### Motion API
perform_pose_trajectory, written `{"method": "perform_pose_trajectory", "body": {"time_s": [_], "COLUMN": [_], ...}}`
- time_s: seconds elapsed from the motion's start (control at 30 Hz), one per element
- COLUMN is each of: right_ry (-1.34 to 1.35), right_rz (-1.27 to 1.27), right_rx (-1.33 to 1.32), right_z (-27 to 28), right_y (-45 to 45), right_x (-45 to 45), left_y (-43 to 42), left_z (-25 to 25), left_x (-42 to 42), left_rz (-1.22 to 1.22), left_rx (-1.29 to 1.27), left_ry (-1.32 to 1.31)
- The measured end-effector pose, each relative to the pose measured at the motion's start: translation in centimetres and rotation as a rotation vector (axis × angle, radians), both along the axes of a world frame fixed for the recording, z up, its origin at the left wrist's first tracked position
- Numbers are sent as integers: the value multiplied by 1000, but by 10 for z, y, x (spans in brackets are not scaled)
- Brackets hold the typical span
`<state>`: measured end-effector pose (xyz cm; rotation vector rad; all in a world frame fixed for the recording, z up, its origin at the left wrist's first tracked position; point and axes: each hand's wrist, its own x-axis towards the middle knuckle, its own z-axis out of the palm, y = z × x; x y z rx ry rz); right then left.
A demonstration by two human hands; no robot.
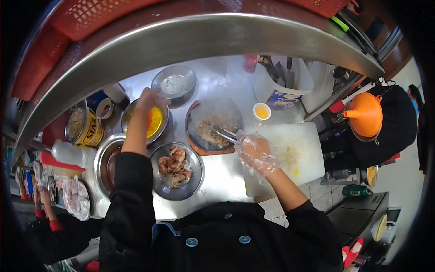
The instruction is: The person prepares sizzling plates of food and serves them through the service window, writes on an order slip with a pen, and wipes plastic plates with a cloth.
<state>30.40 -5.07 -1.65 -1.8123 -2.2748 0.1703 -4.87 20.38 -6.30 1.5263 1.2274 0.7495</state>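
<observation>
My left hand [149,100], bare, is over the steel bowl of yellow liquid [155,122]; its fingers are blurred, so what they hold, if anything, cannot be made out. In a clear plastic glove, my right hand [254,152] grips metal tongs [225,134]. The tongs' tips reach into chopped food [210,129] on a dark, steaming sizzling plate [195,131] set in a wooden base. Below my left hand, a steel bowl [199,174] holds browned meat pieces [176,164]. A white cutting board [312,149] with food scraps lies under and beside my right hand.
A small cup of orange liquid [262,111] stands near a white tub [290,93] holding utensils. A clear bowl [174,84] is at the back. A steel shelf edge [217,34] arches overhead. Another person's hands [44,197] are at far left; an orange funnel [368,113] is at right.
</observation>
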Motion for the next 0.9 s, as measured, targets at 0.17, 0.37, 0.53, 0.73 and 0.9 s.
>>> {"method": "perform_pose_trajectory", "body": {"time_s": [0.17, 0.37, 0.53, 0.73, 0.9], "right_ry": [-67, -104, -75, -63, -78], "right_rz": [-39, 62, 54, 38, 121], "right_rx": [-56, 25, 17, 91, 102], "right_z": [34, -4, -6, 20, -13], "right_y": [10, 17, 33, 37, 56], "right_x": [4, -4, -4, -5, -21], "left_y": [-159, -303, -372, -407, -417], "left_z": [146, 171, 153, 150, 156], "left_x": [4, -16, -33, -28, -22], "left_rz": [193, 290, 344, 490, 457], "left_rx": [-133, -81, -122, -119, -122], "left_ry": [-120, -100, -116, -88, -77]}}
